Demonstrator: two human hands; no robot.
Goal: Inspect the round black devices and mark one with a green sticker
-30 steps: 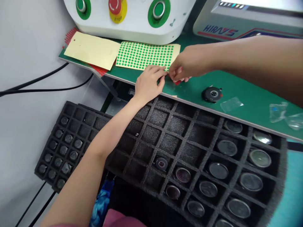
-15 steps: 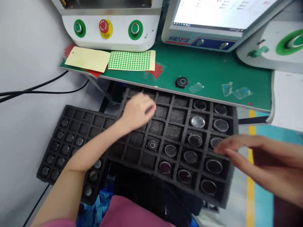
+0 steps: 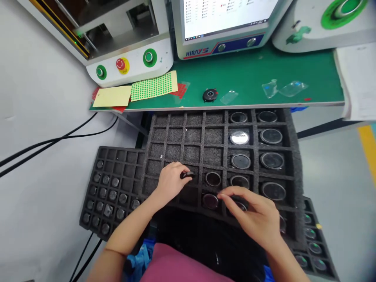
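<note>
Green bench [image 3: 249, 74], foam tray [image 3: 297, 176] — left hand [image 3: 171, 182] pinching disc [image 3: 188, 174]

The left forearm [image 3: 133, 223] is bare, extends from the lower left toward the centre, and is bent at the elbow. The left wrist is nearly in line with it. The left hand [image 3: 172, 181] is positioned back upward, fingers curled together and thumb opposed beneath them in a pinch grip directed right. The right forearm [image 3: 286, 260] rises from the lower right. The right hand [image 3: 258, 213] is turned left, index finger arched, its tip brought to the thumb tip. The two hands are apart.
</note>
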